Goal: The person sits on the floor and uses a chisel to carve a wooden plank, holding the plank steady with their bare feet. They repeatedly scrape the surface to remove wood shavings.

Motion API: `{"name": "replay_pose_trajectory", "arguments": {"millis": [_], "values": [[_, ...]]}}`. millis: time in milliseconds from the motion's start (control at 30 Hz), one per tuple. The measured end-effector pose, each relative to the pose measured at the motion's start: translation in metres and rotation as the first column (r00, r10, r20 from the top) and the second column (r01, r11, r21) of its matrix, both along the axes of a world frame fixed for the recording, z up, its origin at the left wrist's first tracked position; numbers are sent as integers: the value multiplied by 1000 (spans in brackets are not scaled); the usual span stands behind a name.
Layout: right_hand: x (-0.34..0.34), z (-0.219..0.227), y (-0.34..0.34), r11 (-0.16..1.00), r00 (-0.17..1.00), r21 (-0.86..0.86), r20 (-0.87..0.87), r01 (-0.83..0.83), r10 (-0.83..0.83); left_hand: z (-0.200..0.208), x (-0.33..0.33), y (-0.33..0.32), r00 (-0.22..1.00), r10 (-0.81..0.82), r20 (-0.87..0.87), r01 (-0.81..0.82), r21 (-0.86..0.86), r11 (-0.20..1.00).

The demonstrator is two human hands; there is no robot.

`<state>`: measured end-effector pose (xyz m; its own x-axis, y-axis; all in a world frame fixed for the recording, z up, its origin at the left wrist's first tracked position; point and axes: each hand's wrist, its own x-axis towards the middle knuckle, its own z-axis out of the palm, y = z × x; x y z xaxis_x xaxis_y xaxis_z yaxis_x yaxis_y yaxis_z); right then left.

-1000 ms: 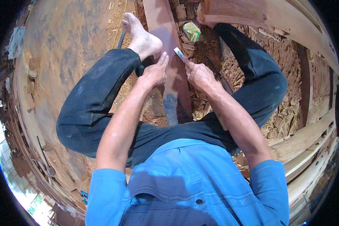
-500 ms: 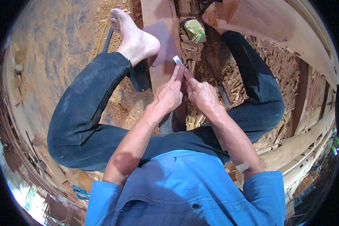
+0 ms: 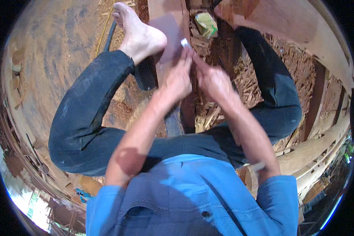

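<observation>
The right hand is curled closed around a flat, chisel-like metal blade, its index finger stretched forward along it. The blade's squared tip shines pale beyond the fingertips; most of its length is hidden by the hands. The left hand has its fingers straight and close together, their tips meeting the blade beside the right fingertip; blur leaves it unclear whether the left thumb also grips from below.

The blade's tip lies over the right edge of a thin, smooth, purplish-brown rectangular sheet. The sheet rests at an angle on a long, straight-edged plank of reddish wood. A bare foot overlaps the sheet's left side, its heel toward the hands.

Right of the plank, a small, crumpled-looking yellow-green packet lies among splintered wood chips; what it holds, if anything, cannot be seen. A broad, smooth-faced wooden board spans the upper right. On the left, a flat, stained, dusty panel spreads out beneath a thin yellow cord.
</observation>
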<state>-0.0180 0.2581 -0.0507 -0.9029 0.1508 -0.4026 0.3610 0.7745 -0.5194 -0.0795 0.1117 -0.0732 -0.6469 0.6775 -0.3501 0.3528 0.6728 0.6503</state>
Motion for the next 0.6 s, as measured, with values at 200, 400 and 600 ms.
{"name": "replay_pose_trajectory", "arguments": {"millis": [200,400,600], "values": [[6,-6,6,999,1000,-40,-13,-3,3,-4,2,-1,997,-60,52,61,-25,998],[7,1,0,1000,998,-20,-67,-4,3,13,3,9,989,33,145,-4,-200,980],[4,-5,-1,999,997,-40,-64,-34,31,5,-8,-2,995,-99,1,98,-196,976]]}}
